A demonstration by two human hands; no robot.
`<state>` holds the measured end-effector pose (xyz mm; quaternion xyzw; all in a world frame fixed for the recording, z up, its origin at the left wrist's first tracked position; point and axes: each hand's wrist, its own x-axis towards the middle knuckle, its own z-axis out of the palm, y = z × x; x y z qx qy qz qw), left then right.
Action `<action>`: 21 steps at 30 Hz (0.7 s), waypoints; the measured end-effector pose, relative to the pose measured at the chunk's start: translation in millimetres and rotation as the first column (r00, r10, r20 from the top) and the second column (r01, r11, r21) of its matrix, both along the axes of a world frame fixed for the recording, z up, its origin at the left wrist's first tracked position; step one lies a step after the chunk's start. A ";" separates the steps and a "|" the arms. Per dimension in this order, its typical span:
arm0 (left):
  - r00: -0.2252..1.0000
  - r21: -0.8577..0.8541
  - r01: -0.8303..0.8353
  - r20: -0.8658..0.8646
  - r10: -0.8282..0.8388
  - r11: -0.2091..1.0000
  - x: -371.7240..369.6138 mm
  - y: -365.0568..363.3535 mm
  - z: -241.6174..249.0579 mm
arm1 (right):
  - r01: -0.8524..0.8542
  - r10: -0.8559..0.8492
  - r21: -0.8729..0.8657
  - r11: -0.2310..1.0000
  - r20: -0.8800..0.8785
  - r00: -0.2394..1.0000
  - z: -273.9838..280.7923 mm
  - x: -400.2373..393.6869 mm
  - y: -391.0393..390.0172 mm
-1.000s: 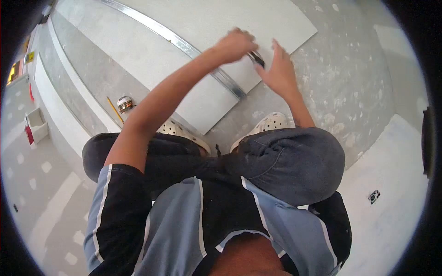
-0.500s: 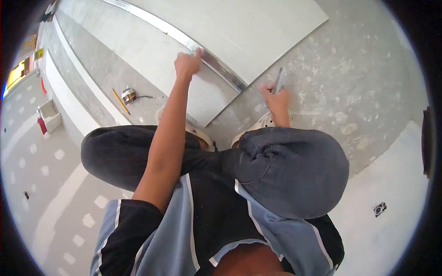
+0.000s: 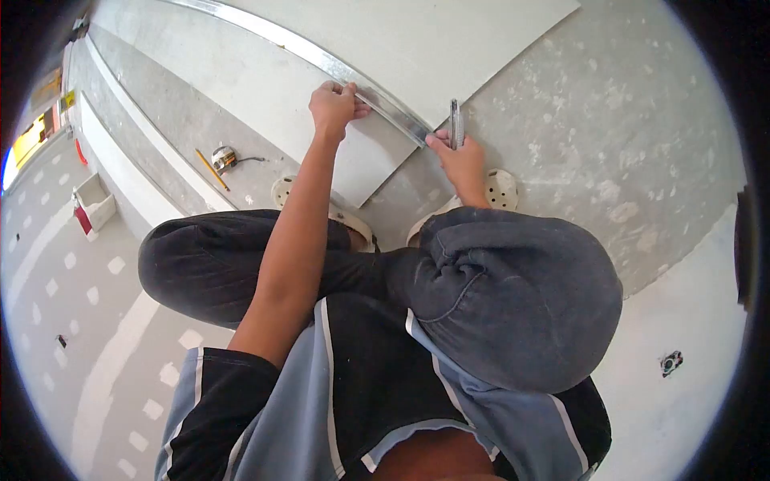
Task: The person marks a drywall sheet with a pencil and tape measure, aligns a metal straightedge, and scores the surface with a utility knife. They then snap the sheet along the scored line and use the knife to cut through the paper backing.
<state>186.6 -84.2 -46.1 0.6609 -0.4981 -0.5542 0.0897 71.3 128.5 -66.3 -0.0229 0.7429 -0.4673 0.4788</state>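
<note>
A long shiny metal strip (image 3: 305, 50) lies across pale boards. My left hand (image 3: 334, 109) is at the strip's near edge, its thumb and fingers closed on it. At the strip's near end is my right hand (image 3: 460, 159), with thumb and index finger touching that end. A slim grey tool (image 3: 456, 122) stands up out of the same hand, held in the curled fingers; its kind is too small to tell. Under the strip lies a narrower board (image 3: 353, 164), and beyond it a wider board (image 3: 473, 48).
A tape measure (image 3: 224, 157) and a yellow pencil (image 3: 212, 170) lie on the floor left of my left forearm. Farther left are long white strips (image 3: 120, 160) and a white box (image 3: 95, 202) with a red part. My shoes (image 3: 502, 189) flank the narrower board's near end.
My right hand has moved left and up to the strip's end, with the tool now more upright. My left hand has settled on the strip's near edge. The view has shifted slightly.
</note>
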 end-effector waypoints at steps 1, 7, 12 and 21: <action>1.000 0.002 0.001 0.002 -0.001 1.000 0.3 -0.8 -0.4 | -0.027 0.028 0.038 0.999 -0.012 1.000 -0.4 -0.1 -0.6; 1.000 0.021 -0.006 0.018 0.006 1.000 2.2 -1.0 -5.4 | -0.046 0.051 0.093 0.995 -0.046 0.998 -4.5 1.8 -2.1; 0.971 -0.097 0.156 0.199 -0.135 0.983 3.2 -1.0 5.2 | -0.021 0.023 0.057 0.998 -0.039 0.999 -2.0 3.5 -2.6; 0.439 -0.186 0.827 0.803 -0.402 0.531 5.4 -1.4 3.1 | 0.011 -0.009 0.057 0.998 -0.046 0.999 -8.0 6.2 -1.9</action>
